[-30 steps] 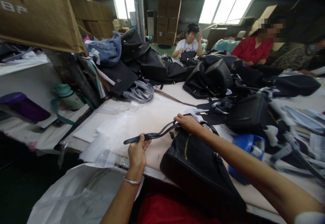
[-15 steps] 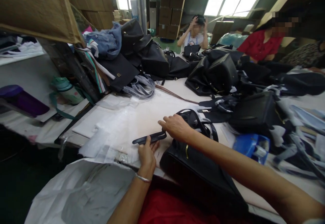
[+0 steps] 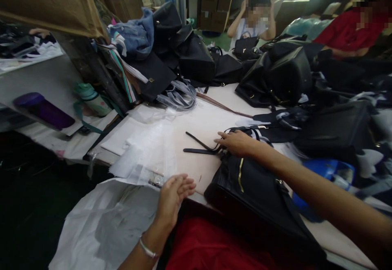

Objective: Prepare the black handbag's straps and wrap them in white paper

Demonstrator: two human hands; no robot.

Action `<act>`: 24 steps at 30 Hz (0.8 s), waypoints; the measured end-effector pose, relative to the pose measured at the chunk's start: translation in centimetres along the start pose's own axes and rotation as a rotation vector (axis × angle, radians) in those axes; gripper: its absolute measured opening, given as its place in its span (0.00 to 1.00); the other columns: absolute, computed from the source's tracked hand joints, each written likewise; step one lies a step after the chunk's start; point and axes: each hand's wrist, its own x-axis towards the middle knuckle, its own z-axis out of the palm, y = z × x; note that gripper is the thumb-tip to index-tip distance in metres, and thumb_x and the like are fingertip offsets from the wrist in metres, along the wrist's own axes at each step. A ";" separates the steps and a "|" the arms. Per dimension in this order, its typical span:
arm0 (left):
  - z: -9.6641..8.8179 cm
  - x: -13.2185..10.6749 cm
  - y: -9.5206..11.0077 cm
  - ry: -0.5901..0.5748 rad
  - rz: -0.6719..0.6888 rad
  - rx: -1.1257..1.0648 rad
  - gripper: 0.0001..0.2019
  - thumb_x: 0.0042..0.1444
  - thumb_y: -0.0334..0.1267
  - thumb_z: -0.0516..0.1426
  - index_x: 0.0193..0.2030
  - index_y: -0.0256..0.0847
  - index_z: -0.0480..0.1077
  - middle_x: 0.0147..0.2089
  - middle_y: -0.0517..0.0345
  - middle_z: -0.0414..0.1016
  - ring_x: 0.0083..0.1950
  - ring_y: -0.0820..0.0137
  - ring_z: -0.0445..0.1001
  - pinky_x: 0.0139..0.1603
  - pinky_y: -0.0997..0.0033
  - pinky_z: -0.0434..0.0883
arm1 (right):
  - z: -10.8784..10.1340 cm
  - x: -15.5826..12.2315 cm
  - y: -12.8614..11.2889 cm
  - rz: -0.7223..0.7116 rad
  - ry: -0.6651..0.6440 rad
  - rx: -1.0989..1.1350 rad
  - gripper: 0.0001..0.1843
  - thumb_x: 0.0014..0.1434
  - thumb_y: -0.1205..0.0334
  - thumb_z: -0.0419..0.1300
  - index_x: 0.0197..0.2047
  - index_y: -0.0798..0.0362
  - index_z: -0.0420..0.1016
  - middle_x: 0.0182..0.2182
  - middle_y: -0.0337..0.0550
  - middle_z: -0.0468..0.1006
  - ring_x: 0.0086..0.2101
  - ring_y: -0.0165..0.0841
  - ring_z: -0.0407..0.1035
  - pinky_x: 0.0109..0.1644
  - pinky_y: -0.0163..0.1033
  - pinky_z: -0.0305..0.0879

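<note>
A black handbag [image 3: 260, 204] with a gold zip lies on the white table [image 3: 211, 123] in front of me. My right hand [image 3: 235, 142] rests at the bag's top, fingers closed on its black strap [image 3: 199, 147], which trails left across the table. My left hand [image 3: 174, 194] hovers at the table's near edge, fingers stretched out, holding nothing. It is just right of clear plastic bags [image 3: 147, 156] and above a large white sack [image 3: 101, 225].
Many black handbags [image 3: 275, 78] are piled across the table's far side. A blue container [image 3: 330, 176] sits right of my bag. A green bottle [image 3: 92, 98] and purple cup [image 3: 43, 109] stand at left. Other people sit at the far end.
My left hand let go of the strap and drew back to the table edge, opening. The right hand moved right with the strap, which now lies loosely on the table.
</note>
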 end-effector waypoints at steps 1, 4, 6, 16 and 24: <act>-0.9 0.2 0.4 0.062 0.205 0.191 0.14 0.58 0.42 0.56 0.47 0.36 0.69 0.44 0.43 0.76 0.44 0.59 0.77 0.45 0.59 0.74 | -1.2 -0.5 -0.5 0.028 0.048 0.001 0.28 0.55 0.71 0.56 0.59 0.48 0.65 0.57 0.57 0.64 0.44 0.46 0.69 0.44 0.46 0.58; -3.6 2.2 1.2 0.142 0.709 0.863 0.12 0.58 0.38 0.54 0.48 0.43 0.71 0.49 0.49 0.74 0.52 0.58 0.71 0.56 0.54 0.67 | -5.2 -1.5 -4.1 0.145 0.217 0.064 0.17 0.59 0.74 0.50 0.50 0.56 0.70 0.44 0.57 0.71 0.38 0.42 0.68 0.42 0.44 0.57; -5.0 3.9 1.3 0.097 0.815 1.131 0.12 0.57 0.35 0.53 0.47 0.43 0.72 0.49 0.49 0.72 0.54 0.56 0.67 0.59 0.50 0.63 | -7.0 -2.1 -7.9 0.104 0.257 0.177 0.12 0.61 0.72 0.48 0.44 0.56 0.70 0.37 0.54 0.72 0.34 0.39 0.68 0.36 0.41 0.56; -8.1 6.6 1.9 -0.092 0.775 1.223 0.16 0.56 0.30 0.51 0.50 0.41 0.71 0.51 0.52 0.69 0.54 0.62 0.67 0.59 0.59 0.65 | 1.5 1.1 -22.9 0.138 0.303 0.535 0.11 0.61 0.66 0.55 0.48 0.54 0.66 0.43 0.52 0.70 0.40 0.40 0.66 0.40 0.42 0.64; -8.8 7.1 2.1 -0.139 0.780 1.150 0.14 0.57 0.31 0.51 0.48 0.42 0.73 0.49 0.52 0.71 0.50 0.65 0.70 0.55 0.62 0.67 | 4.4 4.7 -22.4 0.085 0.429 0.479 0.09 0.65 0.61 0.51 0.44 0.54 0.69 0.43 0.49 0.70 0.43 0.40 0.61 0.44 0.42 0.61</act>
